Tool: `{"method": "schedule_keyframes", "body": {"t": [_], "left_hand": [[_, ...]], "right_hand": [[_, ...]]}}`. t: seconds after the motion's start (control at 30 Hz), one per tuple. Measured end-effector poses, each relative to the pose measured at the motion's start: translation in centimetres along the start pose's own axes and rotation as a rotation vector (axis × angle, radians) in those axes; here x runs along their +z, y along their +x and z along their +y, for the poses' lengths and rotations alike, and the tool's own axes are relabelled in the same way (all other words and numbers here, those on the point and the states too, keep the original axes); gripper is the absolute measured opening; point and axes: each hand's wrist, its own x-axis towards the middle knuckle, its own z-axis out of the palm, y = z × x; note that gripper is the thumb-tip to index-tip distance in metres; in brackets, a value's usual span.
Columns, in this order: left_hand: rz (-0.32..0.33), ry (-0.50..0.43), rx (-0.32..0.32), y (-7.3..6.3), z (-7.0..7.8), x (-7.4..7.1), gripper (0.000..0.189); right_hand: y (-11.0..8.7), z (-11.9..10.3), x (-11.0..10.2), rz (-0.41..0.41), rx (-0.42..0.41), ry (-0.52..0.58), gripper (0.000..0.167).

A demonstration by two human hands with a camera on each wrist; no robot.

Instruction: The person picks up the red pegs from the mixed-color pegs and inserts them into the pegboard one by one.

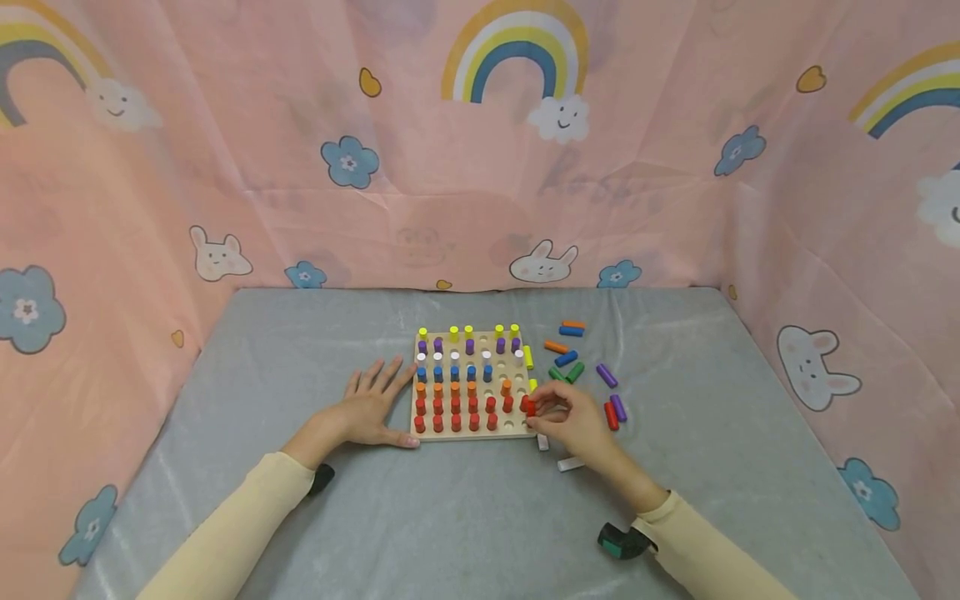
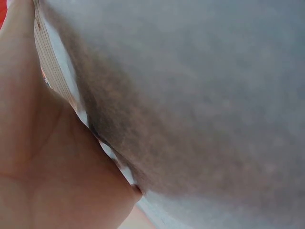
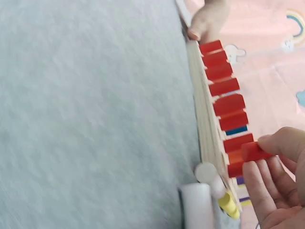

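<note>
two hands work at a wooden peg board (image 1: pixel 471 434) in the head view: the left hand (image 1: pixel 369 411) lies flat, fingers straight, against the board's left edge, likely to steady it, while the right hand (image 1: pixel 572 419) pinches a red peg (image 1: pixel 530 407) at the near right corner, above the empty holes there. loose pegs (image 1: pixel 592 372) lie scattered to the right on the grey cloth (image 1: pixel 300 350).

the left wrist view shows only palm, board edge and cloth.

the right wrist view shows fingertips (image 3: pixel 281 143) clamped on the red peg beside the red row.

Left hand (image 1: pixel 369 410) lies flat, fingers spread; right hand (image 1: pixel 573 421) pinches with curled fingers.
</note>
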Motion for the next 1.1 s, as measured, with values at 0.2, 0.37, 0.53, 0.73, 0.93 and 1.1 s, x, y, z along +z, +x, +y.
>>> {"method": "schedule_keyframes", "body": {"t": [0.2,0.37,0.53,0.73,0.93,1.1], "left_hand": [[-0.003,-0.015,0.008,0.0,0.0,0.0,0.122],[-0.001,-0.015,0.013,-0.1,0.0,-0.1,0.121],[-0.001,-0.011,0.008,-0.2,0.2,-0.2,0.121],[-0.009,-0.011,0.001,-0.2,0.3,-0.3,0.121],[-0.015,-0.016,0.011,-0.1,0.2,-0.3,0.122],[-0.013,-0.026,0.013,0.0,0.0,-0.1,0.125]], "right_hand": [[-0.2,0.2,1.2,0.040,-0.035,0.003,0.025],[-0.3,0.0,2.1,0.059,-0.049,0.026,0.023],[-0.4,0.2,3.0,0.078,-0.096,0.049,0.021],[-0.3,0.6,3.7,0.094,-0.108,0.068,0.021],[-0.2,0.9,3.9,0.098,-0.095,0.063,0.022],[-0.3,0.7,4.0,0.105,-0.113,0.006,0.022]]}}
